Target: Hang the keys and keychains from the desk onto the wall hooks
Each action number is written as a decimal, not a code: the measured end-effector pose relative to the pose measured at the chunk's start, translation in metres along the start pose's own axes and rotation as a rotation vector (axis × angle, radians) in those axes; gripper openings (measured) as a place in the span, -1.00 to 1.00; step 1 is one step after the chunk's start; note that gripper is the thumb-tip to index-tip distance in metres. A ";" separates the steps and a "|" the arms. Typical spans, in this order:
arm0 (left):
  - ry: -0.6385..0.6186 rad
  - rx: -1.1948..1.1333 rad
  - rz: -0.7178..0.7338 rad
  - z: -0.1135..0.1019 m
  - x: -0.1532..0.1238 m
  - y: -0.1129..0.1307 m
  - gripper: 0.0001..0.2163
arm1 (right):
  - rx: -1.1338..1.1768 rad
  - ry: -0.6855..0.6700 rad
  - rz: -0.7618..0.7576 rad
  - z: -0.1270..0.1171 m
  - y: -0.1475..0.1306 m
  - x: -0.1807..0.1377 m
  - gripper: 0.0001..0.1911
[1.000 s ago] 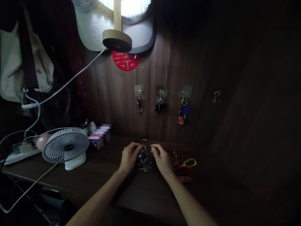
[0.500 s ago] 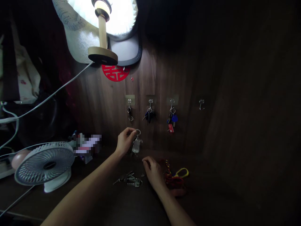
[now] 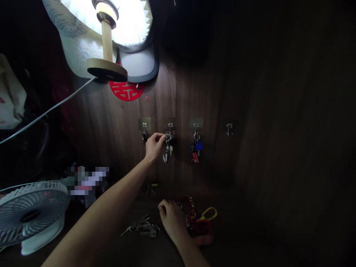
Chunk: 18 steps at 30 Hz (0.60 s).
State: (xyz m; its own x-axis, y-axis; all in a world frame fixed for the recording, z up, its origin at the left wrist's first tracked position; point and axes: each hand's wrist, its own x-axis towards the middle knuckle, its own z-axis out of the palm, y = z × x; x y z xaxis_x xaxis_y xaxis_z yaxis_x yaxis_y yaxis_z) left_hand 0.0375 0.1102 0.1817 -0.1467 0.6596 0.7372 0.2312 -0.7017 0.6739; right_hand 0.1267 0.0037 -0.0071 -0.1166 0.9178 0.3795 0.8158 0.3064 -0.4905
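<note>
**"What's at the far left?"**

"A white desk fan (image 3: 30,217) on the dark tabletop (image 3: 116,252), with a pixelated blur of items (image 3: 87,181) just beside it. Above them, a wooden-stemmed lamp (image 3: 105,40) glows over a red paper emblem (image 3: 127,91)."

**"And the left hand (image 3: 154,145)?"**

"Raised to the wood-panelled wall (image 3: 250,92), its thumb and fingers pinched together on a key ring (image 3: 168,137) at the second metal hook (image 3: 170,128). A bunch of keys (image 3: 167,154) hangs below the ring."

**"The other hooks?"**

"The first hook (image 3: 144,129), just left of the hand, carries a small bunch of keys. The third hook (image 3: 196,129) has keys with blue and red tags. A fourth hook (image 3: 229,128) sits farther right."

**"Right hand (image 3: 174,218)?"**

"Low on the tabletop, fingers curled. I can't tell whether it's holding anything. Loose keys (image 3: 140,227) lie just left of it, and a braided red cord (image 3: 198,222) with a yellow clip (image 3: 209,213) lies just right."
</note>
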 end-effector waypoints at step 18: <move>0.136 0.277 -0.243 0.028 0.011 0.018 -0.82 | -0.024 -0.001 -0.016 0.004 0.004 0.001 -0.80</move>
State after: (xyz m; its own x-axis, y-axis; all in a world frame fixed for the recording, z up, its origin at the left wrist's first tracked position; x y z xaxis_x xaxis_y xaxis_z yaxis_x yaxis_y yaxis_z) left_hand 0.0670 0.1120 0.2003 -0.3510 0.7430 0.5699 0.4217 -0.4180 0.8046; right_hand 0.1280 0.0065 -0.0117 -0.1305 0.9132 0.3862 0.8273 0.3149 -0.4652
